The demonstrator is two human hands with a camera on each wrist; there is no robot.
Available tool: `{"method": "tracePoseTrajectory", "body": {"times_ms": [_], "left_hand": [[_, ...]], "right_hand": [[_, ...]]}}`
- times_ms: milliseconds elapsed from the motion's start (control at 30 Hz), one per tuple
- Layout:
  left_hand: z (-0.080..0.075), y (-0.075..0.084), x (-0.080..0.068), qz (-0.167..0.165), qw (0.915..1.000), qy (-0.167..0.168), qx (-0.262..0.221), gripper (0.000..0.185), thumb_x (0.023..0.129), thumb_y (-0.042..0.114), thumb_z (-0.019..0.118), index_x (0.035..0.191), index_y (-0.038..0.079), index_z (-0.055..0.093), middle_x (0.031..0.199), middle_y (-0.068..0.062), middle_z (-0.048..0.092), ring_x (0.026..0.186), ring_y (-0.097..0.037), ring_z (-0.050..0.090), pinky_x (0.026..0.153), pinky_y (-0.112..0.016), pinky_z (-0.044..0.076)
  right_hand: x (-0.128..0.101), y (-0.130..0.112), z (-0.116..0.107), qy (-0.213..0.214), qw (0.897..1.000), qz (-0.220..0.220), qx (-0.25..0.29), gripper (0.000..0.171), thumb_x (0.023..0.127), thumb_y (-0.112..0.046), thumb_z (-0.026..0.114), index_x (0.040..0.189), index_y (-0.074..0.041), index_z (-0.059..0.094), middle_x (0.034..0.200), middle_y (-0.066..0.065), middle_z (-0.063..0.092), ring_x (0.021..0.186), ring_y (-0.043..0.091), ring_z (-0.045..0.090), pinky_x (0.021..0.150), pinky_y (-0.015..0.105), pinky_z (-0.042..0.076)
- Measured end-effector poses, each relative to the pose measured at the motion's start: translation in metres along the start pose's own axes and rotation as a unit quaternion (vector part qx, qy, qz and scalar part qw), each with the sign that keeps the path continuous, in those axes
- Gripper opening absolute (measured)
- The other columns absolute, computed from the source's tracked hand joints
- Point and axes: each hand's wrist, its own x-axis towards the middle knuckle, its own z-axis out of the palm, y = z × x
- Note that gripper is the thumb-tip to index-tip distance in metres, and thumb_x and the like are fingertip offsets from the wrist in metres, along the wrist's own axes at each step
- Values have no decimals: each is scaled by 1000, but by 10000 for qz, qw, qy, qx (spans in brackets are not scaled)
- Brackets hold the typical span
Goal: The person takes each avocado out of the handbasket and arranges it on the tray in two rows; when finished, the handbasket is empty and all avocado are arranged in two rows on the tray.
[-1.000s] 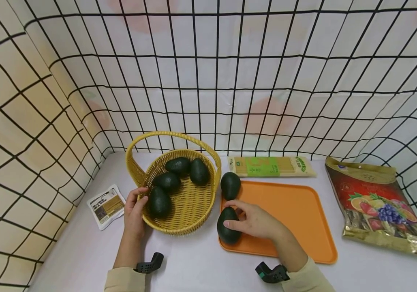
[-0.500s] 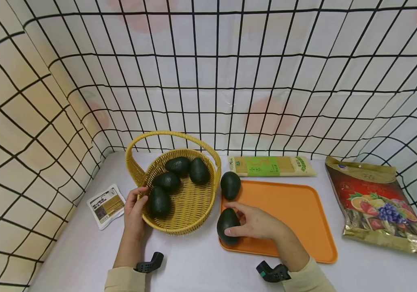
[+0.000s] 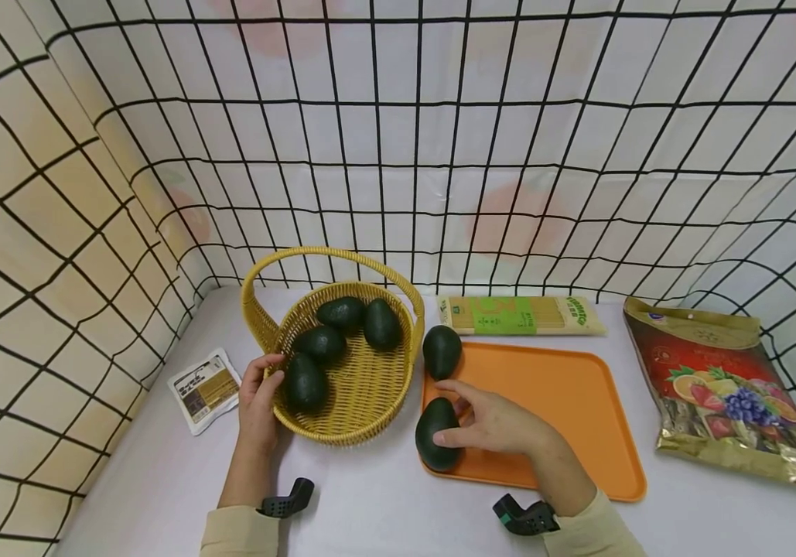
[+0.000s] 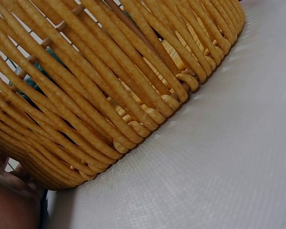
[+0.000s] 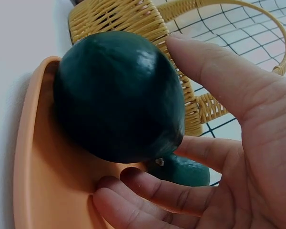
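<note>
A yellow wicker basket (image 3: 370, 394) with a tall handle holds several dark green avocados (image 3: 305, 384). My left hand (image 3: 257, 402) rests against the basket's left side, thumb and fingers over its rim; the left wrist view mostly shows the woven wall (image 4: 119, 90). On the left end of an orange tray (image 3: 544, 402) lies an avocado (image 3: 435, 445). My right hand (image 3: 498, 422) is at its right side, thumb and index finger spread loosely about it. In the right wrist view the thumb lies beside the avocado (image 5: 117, 95), and the lower fingers are apart from it.
Another avocado (image 3: 442, 352) lies at the tray's back left corner, near the basket. Behind the tray is a noodle packet (image 3: 523, 316). A red and gold fruit-print bag (image 3: 725, 391) lies right, a small white packet (image 3: 204, 391) left. Black grid netting (image 3: 398, 162) encloses the table.
My right hand has shifted slightly right relative to the near avocado, its fingers a little looser. The left hand, basket and other avocados keep their places.
</note>
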Motion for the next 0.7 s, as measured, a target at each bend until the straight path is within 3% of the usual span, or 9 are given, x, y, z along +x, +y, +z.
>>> {"method": "tracePoseTrajectory", "body": {"times_ms": [367, 700], "left_hand": [[0, -1, 1, -9, 10000, 6, -27, 25, 99, 4, 46, 120, -4, 57, 127, 10, 57, 141, -11, 35, 123, -46, 16], [0, -2, 2, -31, 10000, 27, 2, 25, 99, 4, 46, 120, -3, 57, 126, 9, 57, 138, -10, 37, 121, -44, 19]], "right_hand": [[-5, -1, -8, 148, 9999, 16, 15, 85, 85, -46, 80, 155, -23, 38, 128, 9, 59, 106, 18, 65, 80, 34, 54], [-14, -13, -13, 955, 9946, -81, -408, 80, 84, -49, 81, 151, -24, 46, 127, 7, 63, 112, 22, 63, 95, 44, 55]]}}
